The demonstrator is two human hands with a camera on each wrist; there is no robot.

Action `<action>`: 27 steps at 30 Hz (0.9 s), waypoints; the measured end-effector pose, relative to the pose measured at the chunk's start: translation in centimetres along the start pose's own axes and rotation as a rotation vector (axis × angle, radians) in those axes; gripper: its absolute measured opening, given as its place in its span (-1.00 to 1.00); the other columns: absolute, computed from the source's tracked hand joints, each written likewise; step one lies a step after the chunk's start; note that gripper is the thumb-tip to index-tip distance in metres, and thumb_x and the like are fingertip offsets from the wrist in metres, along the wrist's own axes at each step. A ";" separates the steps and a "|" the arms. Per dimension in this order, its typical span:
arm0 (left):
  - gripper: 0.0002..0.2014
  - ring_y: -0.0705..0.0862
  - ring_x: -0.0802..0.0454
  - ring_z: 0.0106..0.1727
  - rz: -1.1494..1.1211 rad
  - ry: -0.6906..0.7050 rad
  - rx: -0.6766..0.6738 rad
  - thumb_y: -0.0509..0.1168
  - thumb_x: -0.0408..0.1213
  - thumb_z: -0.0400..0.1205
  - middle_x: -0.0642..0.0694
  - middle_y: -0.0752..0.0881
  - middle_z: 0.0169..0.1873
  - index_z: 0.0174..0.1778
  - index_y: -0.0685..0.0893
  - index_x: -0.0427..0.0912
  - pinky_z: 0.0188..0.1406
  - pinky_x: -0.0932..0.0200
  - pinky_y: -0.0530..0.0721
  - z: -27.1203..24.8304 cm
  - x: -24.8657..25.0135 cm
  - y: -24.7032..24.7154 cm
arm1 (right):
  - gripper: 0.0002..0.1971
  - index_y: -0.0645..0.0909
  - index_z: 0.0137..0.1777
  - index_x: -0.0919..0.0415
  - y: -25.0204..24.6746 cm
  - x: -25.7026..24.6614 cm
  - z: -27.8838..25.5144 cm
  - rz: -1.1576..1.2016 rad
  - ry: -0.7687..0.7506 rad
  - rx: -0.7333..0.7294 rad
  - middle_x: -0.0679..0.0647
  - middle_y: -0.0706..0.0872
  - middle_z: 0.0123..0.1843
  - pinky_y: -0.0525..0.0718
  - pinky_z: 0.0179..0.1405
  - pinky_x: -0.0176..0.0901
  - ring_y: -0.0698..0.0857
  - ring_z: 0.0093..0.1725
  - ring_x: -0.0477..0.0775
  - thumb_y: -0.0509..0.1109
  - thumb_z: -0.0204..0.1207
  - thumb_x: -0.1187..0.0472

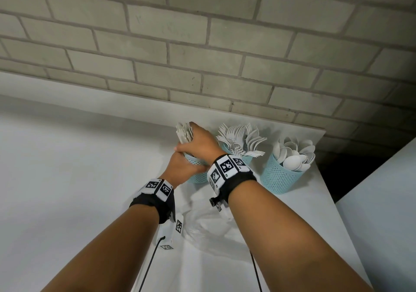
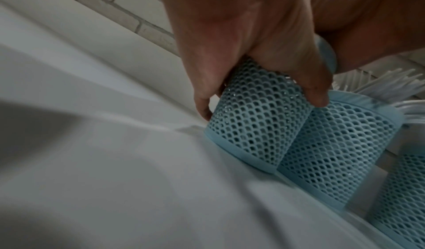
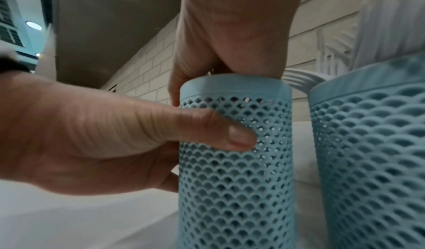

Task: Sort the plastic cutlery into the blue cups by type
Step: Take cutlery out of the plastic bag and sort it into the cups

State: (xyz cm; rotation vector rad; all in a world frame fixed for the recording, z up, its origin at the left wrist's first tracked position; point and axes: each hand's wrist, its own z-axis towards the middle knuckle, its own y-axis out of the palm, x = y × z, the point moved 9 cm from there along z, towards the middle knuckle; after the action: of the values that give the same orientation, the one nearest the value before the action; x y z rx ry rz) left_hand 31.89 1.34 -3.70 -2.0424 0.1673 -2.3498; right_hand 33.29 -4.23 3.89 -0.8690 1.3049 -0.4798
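Three blue mesh cups stand in a row by the brick wall. My left hand [image 1: 185, 164] grips the left cup [image 1: 198, 178] round its side, thumb across the mesh; the left wrist view shows the fingers [image 2: 318, 98] curled round that cup [image 2: 253, 125]. Just above its rim [image 3: 234, 85], my right hand [image 1: 199, 139] grips a bundle of white knives [image 1: 184, 131], whose ends stick up past the fist. The middle cup [image 1: 246, 158] holds white forks [image 1: 236, 135]. The right cup [image 1: 279, 176] holds white spoons [image 1: 292, 156]. The knives' lower ends are hidden.
A crumpled clear plastic bag [image 1: 207, 226] lies on the white table [image 1: 78, 167] in front of the cups. The table's right edge runs close beside the spoon cup, with a dark gap and another white surface [image 1: 387, 213] beyond. The brick wall [image 1: 202, 44] stands right behind.
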 end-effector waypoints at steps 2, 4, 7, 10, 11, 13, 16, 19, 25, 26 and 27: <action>-0.24 0.75 0.12 0.06 0.000 -0.022 0.004 0.66 -0.27 0.13 -0.09 0.75 0.04 0.26 0.55 -0.23 0.12 0.09 0.70 0.0 -0.5 0.0 | -0.73 0.49 -0.05 0.13 -0.2 -0.2 0.0 0.048 -0.027 0.042 0.01 0.69 -0.15 0.61 -0.21 -0.14 0.64 -0.17 0.06 0.47 0.32 0.11; -0.11 0.73 0.08 0.11 0.012 -0.016 0.009 0.66 -0.19 0.08 -0.09 0.73 0.11 0.34 0.47 -0.19 0.16 0.06 0.71 0.0 -0.8 -0.1 | -0.79 0.43 -0.09 0.11 -0.5 -0.3 -0.1 0.162 -0.057 0.080 0.01 0.63 -0.18 0.55 -0.26 -0.18 0.60 -0.20 0.03 0.42 0.38 0.19; -0.06 0.70 0.06 0.17 0.038 -0.018 0.039 0.70 -0.25 0.09 -0.07 0.69 0.16 0.38 0.39 -0.13 0.19 -0.02 0.70 0.3 -1.3 -0.3 | -0.86 0.53 -0.05 0.21 -1.7 0.6 -0.3 0.479 -0.034 0.182 0.08 0.66 -0.20 0.64 -0.10 -0.06 0.67 -0.16 0.08 0.39 0.42 0.31; -0.06 0.71 0.03 0.16 0.056 -0.003 0.050 0.71 -0.24 0.08 -0.08 0.69 0.14 0.36 0.41 -0.14 0.18 -0.11 0.70 0.3 -1.3 -0.3 | -0.85 0.53 -0.07 0.17 -2.4 1.7 -0.6 0.604 -0.003 0.243 -0.02 0.62 -0.28 0.64 -0.19 -0.20 0.65 -0.24 0.01 0.36 0.41 0.37; -0.07 0.71 0.02 0.16 0.048 -0.008 0.051 0.70 -0.24 0.07 -0.09 0.69 0.14 0.35 0.41 -0.15 0.19 -0.10 0.70 0.3 -1.4 -0.3 | -0.84 0.50 -0.07 0.15 -2.6 1.8 -0.7 0.614 -0.006 0.277 -0.05 0.60 -0.29 0.63 -0.24 -0.30 0.64 -0.27 -0.04 0.36 0.42 0.37; -0.05 0.71 0.02 0.17 0.025 -0.022 0.051 0.70 -0.20 0.06 -0.10 0.69 0.15 0.36 0.40 -0.15 0.21 -0.09 0.69 0.2 -1.4 -0.3 | -0.79 0.44 -0.01 0.14 -2.9 1.7 -0.8 0.565 -0.030 0.322 -0.10 0.58 -0.26 0.61 -0.32 -0.42 0.62 -0.28 -0.15 0.39 0.44 0.33; -0.03 0.71 -0.02 0.18 0.029 -0.016 0.033 0.71 -0.18 0.06 -0.11 0.69 0.17 0.37 0.39 -0.14 0.21 -0.15 0.68 0.3 -1.5 -0.2 | -0.64 0.44 0.20 0.14 -2.6 1.3 -0.9 0.529 -0.047 0.335 -0.06 0.59 -0.21 0.66 -0.24 -0.27 0.63 -0.26 -0.10 0.43 0.45 0.30; -0.04 0.71 -0.03 0.18 0.042 -0.043 0.030 0.72 -0.16 0.06 -0.11 0.70 0.16 0.36 0.41 -0.15 0.20 -0.19 0.68 0.4 -1.8 -0.3 | -0.49 0.37 0.36 0.07 -2.8 1.7 -0.9 0.545 -0.003 0.355 0.08 0.66 -0.13 0.73 -0.05 -0.04 0.68 -0.17 0.04 0.44 0.44 0.27; -0.03 0.69 0.06 0.22 0.046 -0.016 0.000 0.68 -0.25 0.13 -0.08 0.69 0.20 0.44 0.34 -0.17 0.25 0.02 0.65 0.3 -1.1 0.1 | -0.15 0.19 0.53 -0.04 -1.6 1.0 -0.5 0.373 -0.004 0.227 0.14 0.57 0.30 0.65 0.21 0.04 0.62 0.25 0.12 0.59 0.31 0.04; -0.02 0.69 0.10 0.22 0.028 -0.013 0.005 0.66 -0.27 0.13 -0.07 0.68 0.20 0.45 0.32 -0.16 0.25 0.08 0.65 0.2 -1.0 0.1 | -0.13 0.19 0.54 -0.04 -1.7 1.0 -0.5 0.335 0.009 0.236 0.15 0.55 0.30 0.63 0.22 0.02 0.60 0.26 0.12 0.60 0.30 0.00; -0.02 0.69 0.13 0.20 0.013 -0.011 0.011 0.65 -0.25 0.12 -0.06 0.68 0.20 0.45 0.31 -0.17 0.24 0.12 0.65 0.1 -0.8 0.1 | -0.12 0.18 0.55 -0.03 -1.8 1.1 -0.6 0.298 0.029 0.264 0.16 0.52 0.31 0.62 0.22 0.00 0.59 0.27 0.13 0.59 0.29 -0.04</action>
State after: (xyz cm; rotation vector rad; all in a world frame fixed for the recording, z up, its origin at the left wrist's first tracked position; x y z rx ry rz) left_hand 32.10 1.30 -4.48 -2.0424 0.1670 -2.3268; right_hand 33.28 -6.32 4.63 -0.4408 1.3355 -0.4179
